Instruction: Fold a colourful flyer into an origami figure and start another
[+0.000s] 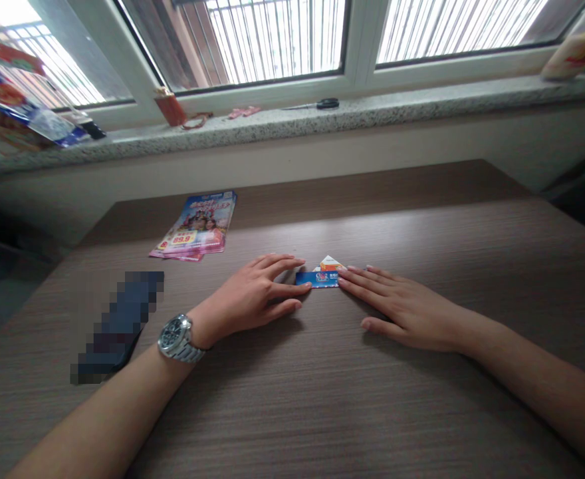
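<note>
A small folded piece of printed paper (326, 279) lies flat on the brown table, in front of me. Its near part is a blue strip with white lettering, and a white and orange pointed flap sticks up beyond it. My left hand (260, 293), a metal watch (177, 337) on its wrist, touches the strip's left end with the fingertips, fingers apart. At the right end, the fingertips of my right hand (407, 303) press on the paper, the fingers stretched out and the thumb held away. Neither hand is wrapped round anything.
A stack of colourful flyers (197, 226) lies on the table (292, 412) at the far left. Nearer, left of my forearm, is a dark pixelated object (117, 326). Along the granite windowsill (372, 110) are scissors (327, 104), a red-brown item (169, 108) and packaged goods (18, 100).
</note>
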`<act>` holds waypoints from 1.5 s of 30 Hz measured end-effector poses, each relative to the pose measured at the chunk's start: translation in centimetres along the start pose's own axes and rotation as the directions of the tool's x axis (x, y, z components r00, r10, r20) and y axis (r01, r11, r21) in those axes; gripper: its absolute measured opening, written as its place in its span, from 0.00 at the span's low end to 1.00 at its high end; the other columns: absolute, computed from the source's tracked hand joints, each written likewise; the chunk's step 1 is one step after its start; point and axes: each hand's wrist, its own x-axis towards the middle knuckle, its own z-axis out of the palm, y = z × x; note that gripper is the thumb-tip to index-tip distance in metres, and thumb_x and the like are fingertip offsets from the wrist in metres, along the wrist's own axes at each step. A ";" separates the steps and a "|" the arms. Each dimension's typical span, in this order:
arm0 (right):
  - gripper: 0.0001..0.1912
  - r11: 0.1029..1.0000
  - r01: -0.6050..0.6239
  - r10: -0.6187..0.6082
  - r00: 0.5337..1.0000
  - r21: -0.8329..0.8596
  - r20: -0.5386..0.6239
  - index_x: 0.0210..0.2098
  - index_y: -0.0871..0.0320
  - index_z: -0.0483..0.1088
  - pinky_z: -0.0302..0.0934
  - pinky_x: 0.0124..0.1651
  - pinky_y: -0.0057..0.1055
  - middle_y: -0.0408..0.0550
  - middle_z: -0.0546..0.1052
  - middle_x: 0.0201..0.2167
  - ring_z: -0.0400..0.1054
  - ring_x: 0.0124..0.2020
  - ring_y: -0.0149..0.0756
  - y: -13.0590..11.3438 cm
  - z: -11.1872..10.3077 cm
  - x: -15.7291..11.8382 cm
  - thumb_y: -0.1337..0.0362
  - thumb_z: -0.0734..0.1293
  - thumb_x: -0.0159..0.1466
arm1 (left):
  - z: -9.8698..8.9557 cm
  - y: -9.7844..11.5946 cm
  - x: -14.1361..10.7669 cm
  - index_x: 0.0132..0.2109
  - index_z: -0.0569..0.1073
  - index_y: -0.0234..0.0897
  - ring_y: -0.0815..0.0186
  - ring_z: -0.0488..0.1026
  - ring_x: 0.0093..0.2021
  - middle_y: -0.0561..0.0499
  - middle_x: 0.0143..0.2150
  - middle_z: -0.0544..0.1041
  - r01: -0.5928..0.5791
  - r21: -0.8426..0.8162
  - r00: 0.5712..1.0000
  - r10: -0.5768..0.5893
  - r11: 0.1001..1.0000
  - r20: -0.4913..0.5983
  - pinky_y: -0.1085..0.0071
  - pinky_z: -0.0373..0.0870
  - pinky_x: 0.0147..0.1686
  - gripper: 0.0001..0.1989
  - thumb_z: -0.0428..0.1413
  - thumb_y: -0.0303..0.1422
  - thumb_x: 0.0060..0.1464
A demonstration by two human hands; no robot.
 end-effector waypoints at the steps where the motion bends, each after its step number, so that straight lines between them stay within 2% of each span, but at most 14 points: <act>1: 0.39 1.000 -0.002 0.002 1.000 -0.003 0.004 0.76 0.51 0.38 0.49 0.73 0.53 0.51 0.50 0.75 0.48 0.74 0.48 0.0 0.0 0.0 0.50 0.60 0.74 | 0.0 -0.1 0.0 0.63 0.73 0.55 0.51 0.62 0.69 0.48 0.71 0.64 -0.003 -0.004 1.000 0.003 1.000 0.001 0.48 0.64 0.65 0.19 0.54 0.42 0.68; 12: 0.39 1.000 0.000 0.000 1.000 0.000 -0.003 0.76 0.51 0.39 0.49 0.73 0.53 0.51 0.51 0.75 0.48 0.74 0.48 0.2 0.2 -0.1 0.51 0.61 0.73 | -0.5 -1.6 -0.6 0.60 0.76 0.53 0.54 0.67 0.66 0.48 0.68 0.69 -0.054 -0.084 0.998 0.051 0.995 -0.037 0.50 0.66 0.65 0.16 0.56 0.38 0.67; 16: 0.39 1.000 -0.003 0.003 1.000 0.007 0.010 0.76 0.51 0.40 0.48 0.73 0.54 0.51 0.51 0.75 0.48 0.74 0.48 0.2 0.1 -0.1 0.51 0.61 0.73 | -0.5 -1.7 -0.6 0.59 0.77 0.52 0.54 0.68 0.65 0.48 0.66 0.71 -0.058 -0.081 0.998 0.055 0.995 -0.029 0.51 0.68 0.64 0.15 0.55 0.38 0.68; 23: 0.35 0.998 -0.026 0.027 1.000 0.055 -0.012 0.75 0.49 0.46 0.50 0.73 0.54 0.49 0.54 0.74 0.50 0.74 0.47 0.1 0.0 0.2 0.52 0.61 0.73 | 0.2 -1.3 -0.5 0.57 0.78 0.45 0.57 0.72 0.62 0.46 0.61 0.76 -0.100 -0.146 0.991 0.085 0.984 -0.104 0.55 0.71 0.62 0.14 0.56 0.36 0.67; 30: 0.29 0.998 -0.033 0.037 0.996 0.049 -0.086 0.73 0.49 0.54 0.54 0.71 0.55 0.50 0.61 0.72 0.56 0.71 0.47 -0.1 -0.1 0.7 0.58 0.60 0.74 | 1.3 -0.3 0.2 0.62 0.73 0.41 0.58 0.73 0.61 0.45 0.60 0.77 -0.047 -0.172 0.987 0.019 0.984 -0.157 0.58 0.71 0.62 0.18 0.55 0.36 0.68; 38: 0.23 0.996 -0.021 0.035 0.984 0.083 -0.175 0.67 0.50 0.65 0.60 0.68 0.50 0.49 0.70 0.66 0.64 0.67 0.45 -0.1 -0.1 1.1 0.62 0.60 0.74 | 1.9 0.4 0.7 0.57 0.76 0.40 0.60 0.76 0.53 0.47 0.54 0.80 -0.015 -0.111 0.982 -0.006 0.994 -0.190 0.61 0.73 0.56 0.13 0.54 0.35 0.69; 45: 0.21 0.989 -0.042 0.076 0.966 0.139 -0.248 0.64 0.50 0.67 0.67 0.62 0.44 0.50 0.75 0.61 0.70 0.61 0.43 -0.4 -0.2 1.4 0.63 0.62 0.74 | 1.8 0.8 0.9 0.55 0.77 0.39 0.64 0.78 0.47 0.47 0.49 0.82 -0.019 -0.195 0.964 -0.034 0.981 -0.263 0.67 0.75 0.48 0.12 0.54 0.32 0.68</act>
